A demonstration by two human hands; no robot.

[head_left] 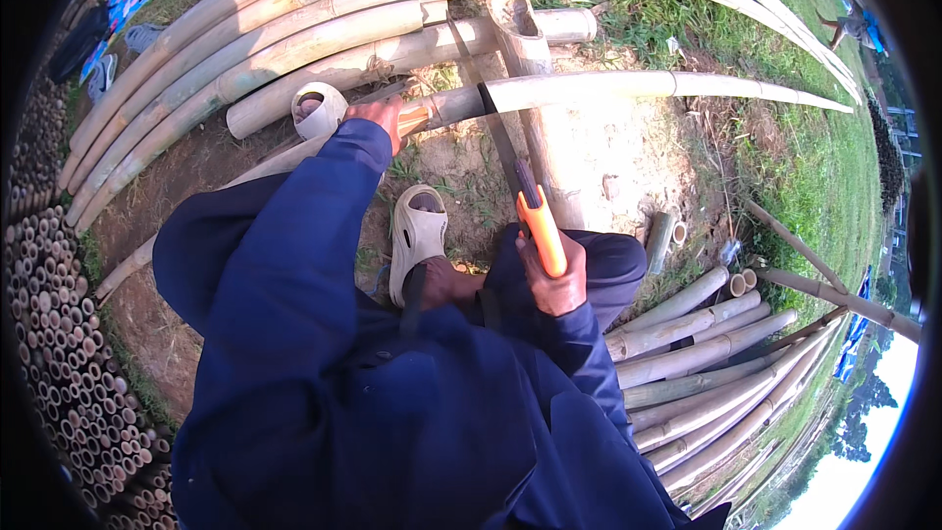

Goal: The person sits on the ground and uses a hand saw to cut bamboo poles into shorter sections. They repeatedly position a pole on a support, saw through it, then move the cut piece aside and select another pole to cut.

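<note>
My right hand (557, 280) is wrapped around the orange handle of a hand saw (542, 233). The saw's long, dark blade runs up and away, crossing a pale bamboo pole (589, 88) that lies sideways before me. At the pole's left end, my left hand (378, 121) grips it, fingers partly hidden. An orange piece (415, 119) shows beside those fingers; I cannot make out what it is. Under the pole lies a thick, notched bamboo log (535, 59), pointing away from me. Whether the teeth have cut into the pole cannot be seen.
Long bamboo poles (265, 34) lie side by side at the far left, with more poles (706, 344) at the right. Cut bamboo tubes (74, 363) are stacked at the left edge. My sandalled foot (420, 231) rests on the dirt, and short tube pieces (662, 236) lie to the right.
</note>
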